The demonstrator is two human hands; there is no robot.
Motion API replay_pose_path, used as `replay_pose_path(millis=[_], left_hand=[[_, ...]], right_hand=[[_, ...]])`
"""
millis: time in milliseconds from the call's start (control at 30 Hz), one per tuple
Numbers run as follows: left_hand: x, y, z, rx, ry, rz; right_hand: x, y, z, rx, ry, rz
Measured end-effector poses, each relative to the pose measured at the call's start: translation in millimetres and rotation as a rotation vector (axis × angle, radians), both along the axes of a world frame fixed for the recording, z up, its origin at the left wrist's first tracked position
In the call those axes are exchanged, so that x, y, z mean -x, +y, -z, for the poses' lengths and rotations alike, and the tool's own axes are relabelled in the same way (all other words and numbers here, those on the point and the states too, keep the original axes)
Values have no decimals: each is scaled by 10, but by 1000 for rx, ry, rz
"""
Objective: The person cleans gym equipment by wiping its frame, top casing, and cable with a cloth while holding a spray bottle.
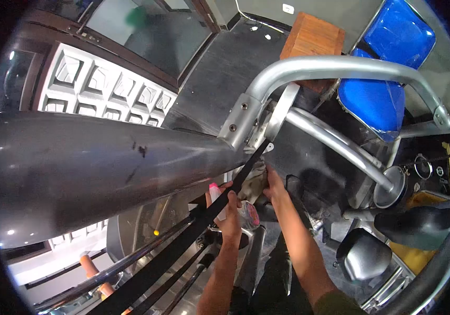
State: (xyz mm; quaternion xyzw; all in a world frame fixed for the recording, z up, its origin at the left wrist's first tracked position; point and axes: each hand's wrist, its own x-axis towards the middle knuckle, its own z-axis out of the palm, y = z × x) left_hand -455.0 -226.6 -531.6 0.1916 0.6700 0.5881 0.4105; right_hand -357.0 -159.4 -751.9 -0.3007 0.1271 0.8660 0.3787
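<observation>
My left hand [228, 212] is closed around a spray bottle [249, 215] with a white and pink top and a clear body with a pink label. The bottle lies tilted beside the black strap [212, 212], which crosses in front of part of it. My right hand [274, 188] grips a crumpled greyish-beige cloth [254, 184], its fingers partly hidden behind the cloth. The cloth is close to the lower end of the silver bracket [243, 118] of an exercise machine; whether it touches the metal I cannot tell.
A thick dark padded tube [109, 173] spans the left side. A curved silver frame [335, 64] arches ahead. Beyond it stand a blue chair [374, 102] and a wooden box [314, 39]. A black seat pad [364, 254] and other machine parts crowd the lower right.
</observation>
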Motion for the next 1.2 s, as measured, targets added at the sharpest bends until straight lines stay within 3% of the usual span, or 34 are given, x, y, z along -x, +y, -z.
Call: replay_pose_path(millis=[33,100,167,267,533,700,733,800,967,1067,1200], left_hand=[[-26,25,-39,18,2,-44],[-48,70,-166,105,29,-76],[-85,152,-297,163,44,-141],[-166,293,-488,219,51,-246],[-262,294,-830,187,112,-379],[-240,170,-1384,163,303,-298],[-228,133,-1565,129,391,-187],[-93,-4,-1385,90,512,-207],[-7,-190,-1912,-27,335,-109],[52,-389,-2010,-132,322,-96],[103,-555,-2143,-247,276,-173]], right_hand=[[-33,31,17,-145,219,32],[1,35,-70,-190,227,50],[119,21,-711,5,-197,33],[40,-13,-1727,-31,-185,-163],[128,2,-1688,-28,-119,88],[133,-113,-2842,-70,-196,-94],[132,-140,-3017,-75,-172,-88],[72,-149,-3139,-120,-10,-75],[196,-146,-2768,-14,-76,59],[268,-117,-3132,50,-47,31],[349,-343,-3618,-118,-131,-94]])
